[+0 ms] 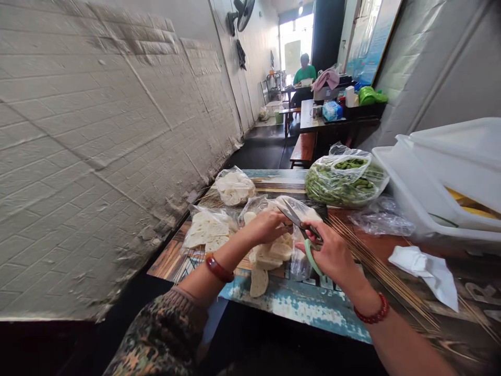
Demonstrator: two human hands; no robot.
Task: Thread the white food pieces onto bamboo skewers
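Note:
My right hand [332,251] is closed around scissors [293,214] with pale green handles. Their blades point up and left, beside the fingers of my left hand [268,225]. That left hand pinches the edge of a clear plastic bag [299,207]; its fingertips are partly hidden behind the blades. Below the hands, pale, porous food slices [270,256] spill from plastic onto the table, one lying near the front edge. To the left are a bag of flat pale slices [209,230] and, behind it, another bag of pale pieces [235,187].
A bag of green pods [344,180] stands at the back right of the table [305,308]. Long thin skewers [385,269], a white tissue [425,271], crumpled plastic [383,215] and white tubs [426,183] lie to the right. Farther off, a person [305,70] sits at another table.

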